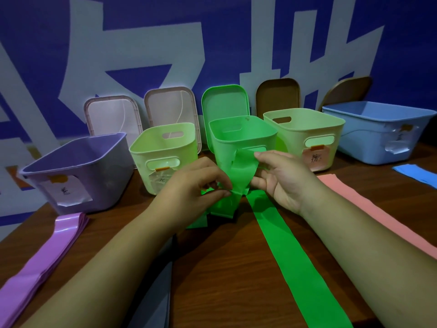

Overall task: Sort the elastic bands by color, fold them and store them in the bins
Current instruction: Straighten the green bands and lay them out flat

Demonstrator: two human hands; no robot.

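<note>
the green band is in the centre of the frame, held up just in front of the green bin. the left hand pinches a fold of it between thumb and forefinger. the right hand grips the upper loop, with the thumb on top and the fingers curled beneath. the band's folded layers below the hands are partly hidden by the fingers, so their number cannot be told. its long tail lies flat on the table and runs to the lower right, where the bottom edge cuts it off.

a grey stack at the bottom centre is mostly covered by the left forearm. the purple bands at the lower left run out of the frame, as do the pink bands at the right and the blue bands at the far right edge.

behind the hands the bins stand in a row close together: a purple bin at the left, a pale green bin and another pale green bin either side of the green one, and a blue bin at the upper right. their paper labels are too blurred to read. lids lean upright against the wall behind them. bare wood shows between the forearms.
</note>
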